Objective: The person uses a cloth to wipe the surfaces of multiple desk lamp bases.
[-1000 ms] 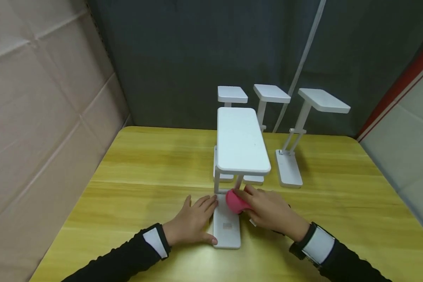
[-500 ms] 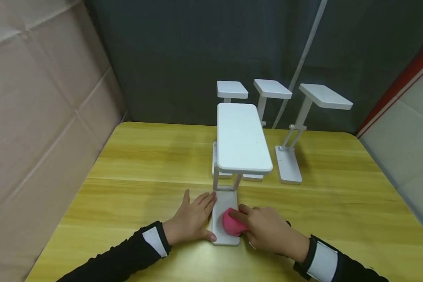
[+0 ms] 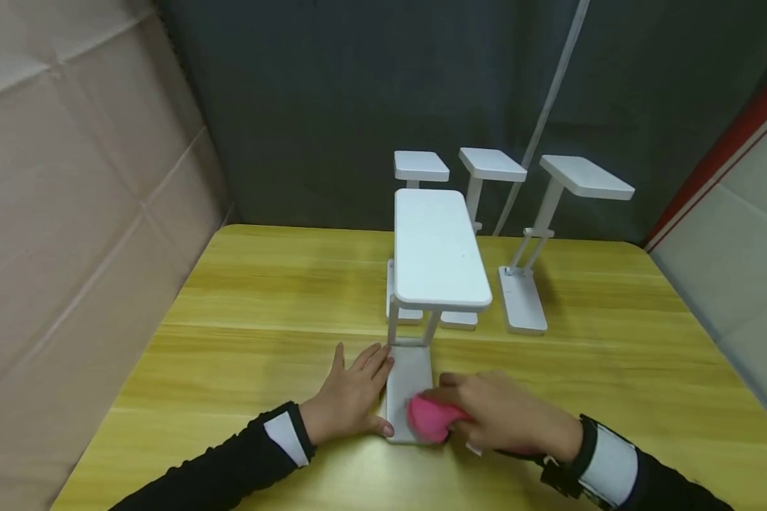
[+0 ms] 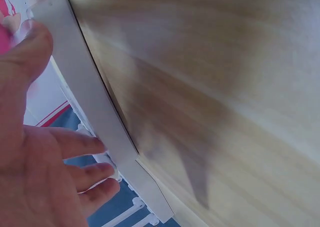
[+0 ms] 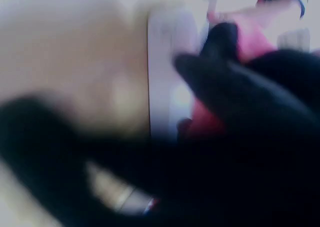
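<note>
A white folding stand (image 3: 441,245) stands in the middle of the table, its rectangular top plate raised on two arms above a flat base (image 3: 409,369). My left hand (image 3: 348,401) rests along the left edge of that base, fingers spread, thumb near its front corner. In the left wrist view the fingertips (image 4: 102,172) touch the base's side. Bunched in my right hand (image 3: 501,411) is a pink cloth (image 3: 431,419), which lies against the front right part of the base. The right wrist view is dark and blurred, with pink cloth (image 5: 207,119) beside the base.
Behind it stand three similar white stands, a left one (image 3: 422,165), a middle one (image 3: 492,165) and a right one (image 3: 586,177). The wooden table (image 3: 262,284) ends at a dark curtain (image 3: 332,106). A pale wall covering (image 3: 89,213) borders the left.
The pink cloth in my right hand has moved from the far end of the base toward its front end, then slightly right. My left hand has stayed at the base's edge.
</note>
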The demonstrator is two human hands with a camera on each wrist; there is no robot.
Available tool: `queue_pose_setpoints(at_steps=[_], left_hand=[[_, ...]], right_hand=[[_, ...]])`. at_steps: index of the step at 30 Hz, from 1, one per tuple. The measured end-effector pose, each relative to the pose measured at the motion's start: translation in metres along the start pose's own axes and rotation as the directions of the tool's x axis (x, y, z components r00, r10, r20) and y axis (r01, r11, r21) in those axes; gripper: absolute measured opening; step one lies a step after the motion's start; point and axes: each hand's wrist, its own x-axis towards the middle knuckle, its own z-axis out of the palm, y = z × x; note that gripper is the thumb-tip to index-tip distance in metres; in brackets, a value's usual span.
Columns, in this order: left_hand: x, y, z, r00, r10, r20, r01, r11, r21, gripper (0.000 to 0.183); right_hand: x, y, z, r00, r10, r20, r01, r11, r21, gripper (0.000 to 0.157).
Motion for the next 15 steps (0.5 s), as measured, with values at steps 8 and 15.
queue_pose_setpoints(at_steps=[8, 15], left_hand=[[0.003, 0.001, 0.004, 0.997, -0.023, 0.077, 0.03, 0.996, -0.085, 0.11], [0.005, 0.005, 0.004, 0.994, -0.034, 0.1, 0.041, 0.997, -0.071, 0.106]], right_hand=[[0.042, 0.008, 0.013, 0.972, 0.098, -0.216, -0.172, 0.918, -0.358, 0.054], [0.043, -0.012, 0.029, 0.983, 0.156, -0.097, -0.183, 0.821, -0.541, 0.055]])
